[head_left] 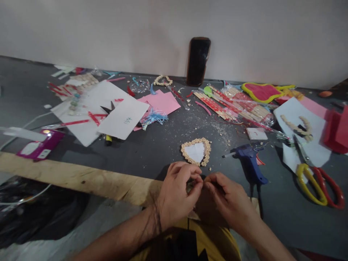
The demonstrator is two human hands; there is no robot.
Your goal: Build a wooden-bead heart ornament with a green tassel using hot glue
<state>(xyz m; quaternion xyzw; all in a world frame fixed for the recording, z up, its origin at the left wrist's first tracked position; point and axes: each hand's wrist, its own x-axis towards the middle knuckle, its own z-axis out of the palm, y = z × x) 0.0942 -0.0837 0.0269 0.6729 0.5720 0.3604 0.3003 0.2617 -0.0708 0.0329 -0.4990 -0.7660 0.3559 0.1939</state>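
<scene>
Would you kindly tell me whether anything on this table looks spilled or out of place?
Yes: pale crumbs lie strewn across the gray tabletop between the heart-shaped piece and the red-patterned sticks. They look spilled because they are loose and scattered, not gathered.

Dim tabletop [152, 154] left of the heart [195, 152] seems passable; rightward, the glue gun [251, 161] blocks.

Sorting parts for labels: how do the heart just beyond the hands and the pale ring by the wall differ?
Middle: the heart has a white middle; the ring shows a dark one.
Place: the heart lies just beyond the left hand; the ring is at the back, near the wall.
Size: the heart looks larger than the ring, but it's closer to the camera.
Shared: both have a pale, lumpy outline.
</scene>
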